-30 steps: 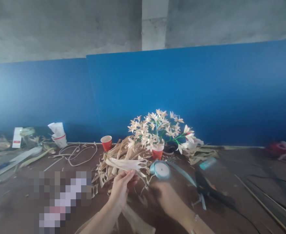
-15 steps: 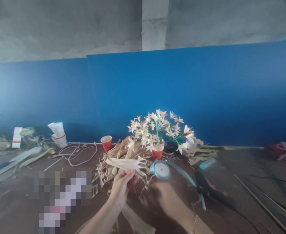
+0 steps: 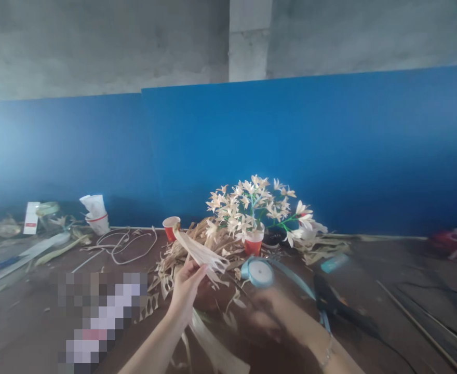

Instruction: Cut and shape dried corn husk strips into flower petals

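My left hand (image 3: 187, 288) pinches a pale dried husk strip (image 3: 198, 252) with a fringed, cut end and holds it up, tilted toward the upper left. My right hand (image 3: 269, 314) hovers low over the brown table (image 3: 37, 322), blurred by motion, just below a roll of light blue ribbon (image 3: 257, 271); its fingers do not show clearly. Behind the hands lies a heap of dried husks (image 3: 197, 244). A bunch of cream husk flowers (image 3: 254, 205) stands in a red cup (image 3: 253, 243).
A black glue gun (image 3: 335, 306) lies right of the ribbon, its cord trailing right. Another red cup (image 3: 170, 227), white cord loops (image 3: 125, 243), stacked white cups (image 3: 95, 213) and husk scraps sit at the back left. A blue wall panel (image 3: 330, 150) closes off the table's far edge.
My left hand has turned the husk strip from lying level to pointing up and left. My right hand has moved down and to the right, away from the strip.
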Tool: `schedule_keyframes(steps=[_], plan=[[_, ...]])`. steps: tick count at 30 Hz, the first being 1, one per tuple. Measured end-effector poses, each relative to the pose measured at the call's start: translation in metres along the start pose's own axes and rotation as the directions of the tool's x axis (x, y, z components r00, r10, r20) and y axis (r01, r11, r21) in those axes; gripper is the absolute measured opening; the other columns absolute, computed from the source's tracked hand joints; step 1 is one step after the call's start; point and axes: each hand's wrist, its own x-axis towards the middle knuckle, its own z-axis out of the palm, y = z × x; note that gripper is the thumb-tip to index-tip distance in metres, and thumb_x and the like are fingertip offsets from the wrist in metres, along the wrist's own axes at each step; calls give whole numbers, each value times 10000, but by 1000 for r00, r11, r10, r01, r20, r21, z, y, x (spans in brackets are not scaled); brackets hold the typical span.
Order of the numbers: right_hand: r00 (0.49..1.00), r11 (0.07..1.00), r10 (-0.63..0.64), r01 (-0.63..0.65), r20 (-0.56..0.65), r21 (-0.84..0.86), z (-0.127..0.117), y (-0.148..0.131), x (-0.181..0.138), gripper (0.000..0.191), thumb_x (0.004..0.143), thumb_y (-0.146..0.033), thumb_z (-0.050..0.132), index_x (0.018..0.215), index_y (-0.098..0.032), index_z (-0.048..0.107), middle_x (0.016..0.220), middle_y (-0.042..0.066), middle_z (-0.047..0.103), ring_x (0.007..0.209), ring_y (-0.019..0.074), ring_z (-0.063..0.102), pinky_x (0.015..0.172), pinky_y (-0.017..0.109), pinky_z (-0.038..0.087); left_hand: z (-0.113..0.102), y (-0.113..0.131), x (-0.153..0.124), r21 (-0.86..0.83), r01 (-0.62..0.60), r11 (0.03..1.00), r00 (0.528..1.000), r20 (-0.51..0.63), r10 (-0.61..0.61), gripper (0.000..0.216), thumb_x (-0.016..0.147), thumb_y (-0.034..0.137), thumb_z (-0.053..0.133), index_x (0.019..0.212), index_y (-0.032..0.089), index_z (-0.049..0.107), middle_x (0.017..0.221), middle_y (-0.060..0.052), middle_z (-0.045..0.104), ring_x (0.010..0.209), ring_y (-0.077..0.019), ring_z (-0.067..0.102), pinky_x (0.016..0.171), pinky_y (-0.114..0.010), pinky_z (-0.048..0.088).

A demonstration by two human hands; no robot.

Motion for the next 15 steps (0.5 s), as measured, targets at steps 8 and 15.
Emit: schedule_keyframes(steps=[8, 15], plan=[[999, 999, -11, 12, 52, -33, 4, 0, 3, 135, 683, -243, 591, 594, -143, 580, 410, -71, 451, 349, 42, 377, 338, 148, 242, 0, -8, 0, 19, 37, 999, 995, 90, -38, 274, 541, 336, 781, 692, 142, 659, 572, 2, 633, 522, -131, 594, 532, -228, 479], [996, 999, 48, -47, 70, -15, 4, 3, 2, 105, 665, -249, 597, 706, -154, 619, 381, -92, 443, 323, 46, 371, 328, 143, 303, 0, -9, 1, 3, 99, 995, 984, 145, -99, 277, 548, 319, 787, 706, 131, 659, 575, -18, 643, 488, -126, 584, 484, -217, 461]])
